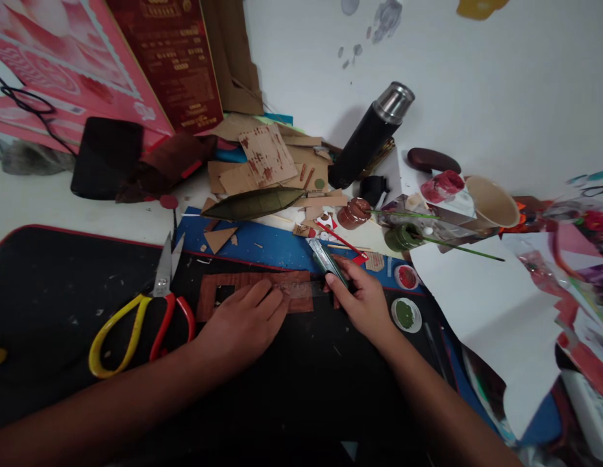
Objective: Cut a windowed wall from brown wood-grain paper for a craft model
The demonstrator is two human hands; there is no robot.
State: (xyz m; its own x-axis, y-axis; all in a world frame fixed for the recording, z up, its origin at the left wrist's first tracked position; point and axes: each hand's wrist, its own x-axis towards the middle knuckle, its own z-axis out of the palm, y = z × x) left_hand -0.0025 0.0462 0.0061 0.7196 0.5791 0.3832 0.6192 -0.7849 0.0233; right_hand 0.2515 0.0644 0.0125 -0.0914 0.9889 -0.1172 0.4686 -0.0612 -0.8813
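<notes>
Forearms (135,389) angle inward, left hand (250,316) curled on a brown strip (302,303), its grip unclear, right hand (363,298) clasping a cutter (324,259).

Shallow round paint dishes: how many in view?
2: red dish, right of the right hand; green dish, just below the red one in the picture. Others could be hidden at the crowded right side.

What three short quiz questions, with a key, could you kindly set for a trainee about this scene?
1. True or false: the scissors lie with their blades apart.
2. What does the right hand hold? (a) a flask (b) a utility knife (c) a paint jar
3. Fill in: the left hand rests on a strip coloured ____.

Key: 1. true; 2. b; 3. reddish-brown.
</notes>
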